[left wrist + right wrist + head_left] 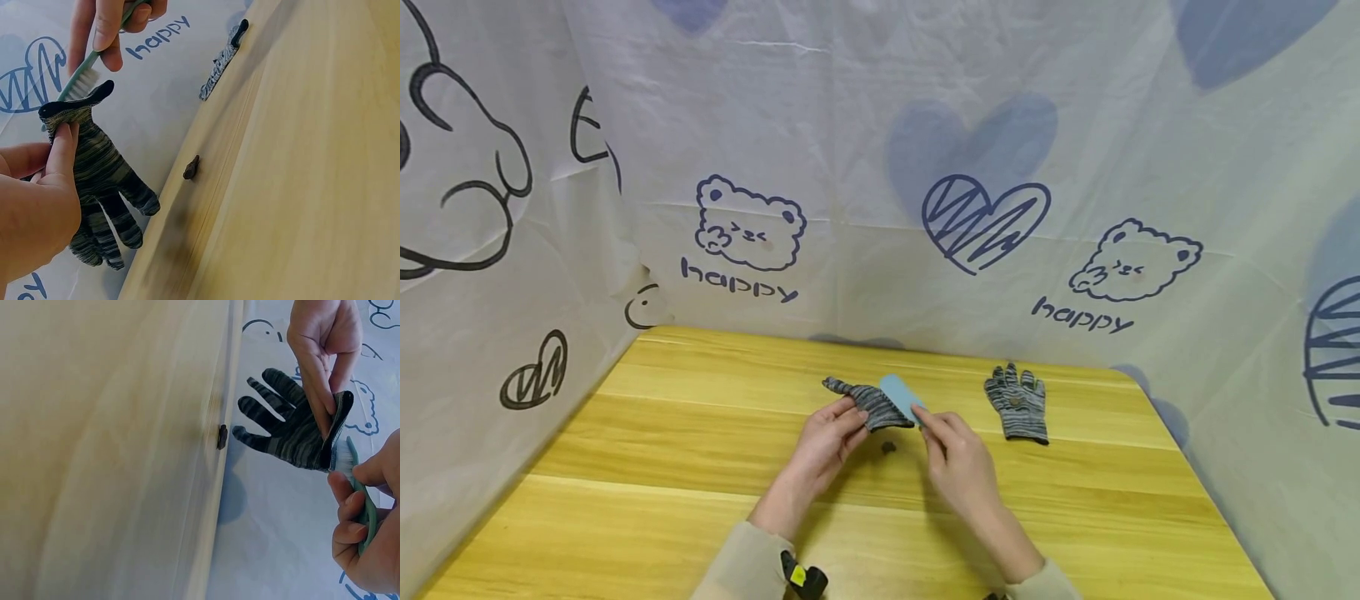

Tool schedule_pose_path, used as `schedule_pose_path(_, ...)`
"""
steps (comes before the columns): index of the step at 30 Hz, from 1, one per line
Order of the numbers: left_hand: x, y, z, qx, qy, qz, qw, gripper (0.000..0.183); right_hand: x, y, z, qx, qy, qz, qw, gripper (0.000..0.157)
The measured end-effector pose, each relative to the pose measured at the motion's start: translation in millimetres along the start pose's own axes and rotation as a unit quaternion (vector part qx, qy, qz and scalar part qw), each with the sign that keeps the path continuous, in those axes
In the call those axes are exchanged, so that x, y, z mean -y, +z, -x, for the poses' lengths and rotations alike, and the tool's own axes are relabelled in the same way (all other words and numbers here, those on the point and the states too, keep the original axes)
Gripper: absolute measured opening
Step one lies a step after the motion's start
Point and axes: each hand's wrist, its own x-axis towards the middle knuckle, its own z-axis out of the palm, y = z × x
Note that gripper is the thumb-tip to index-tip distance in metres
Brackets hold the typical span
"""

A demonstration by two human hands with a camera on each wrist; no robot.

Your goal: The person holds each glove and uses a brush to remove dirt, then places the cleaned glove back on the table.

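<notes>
1. Above the middle of the wooden table (700,433), nearer its far edge than its near one, two bare hands work close together on a striped glove (868,402).
2. This glove is knitted in dark grey and lighter grey bands and is held up off the table, not resting on it.
3. The left hand (827,442) pinches the glove at its cuff between thumb and curled fingers (62,147); the glove's own fingers hang free, as the left wrist view shows.
4. The right hand (958,454) has its fingers wrapped round the handle of a pale blue-green brush (901,395).
5. White bristles (340,464) on the brush touch the glove at the cuff, just beside the left hand's fingertips.
6. A small dark object (888,447) lies on the table directly below the held glove, between the two hands; what it is cannot be told.
7. A second striped glove (1018,403) lies flat on the table near its far right corner, fingers pointing toward the far edge, well apart from the hands.
8. A pale printed cloth (880,167) with bears, hearts and the word "happy" stands behind the far edge and along both sides of the table.
9. Beige sleeves cover both forearms at the near edge.
</notes>
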Motion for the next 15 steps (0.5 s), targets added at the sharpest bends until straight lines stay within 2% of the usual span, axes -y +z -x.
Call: schedule_pose_path(15, -0.7, -0.4, -0.6, 0.009, 0.005, 0.006, 0.9999, 0.064, -4.2, -1.2, -0.9, -0.021, 0.007, 0.025, 0.999, 0.04)
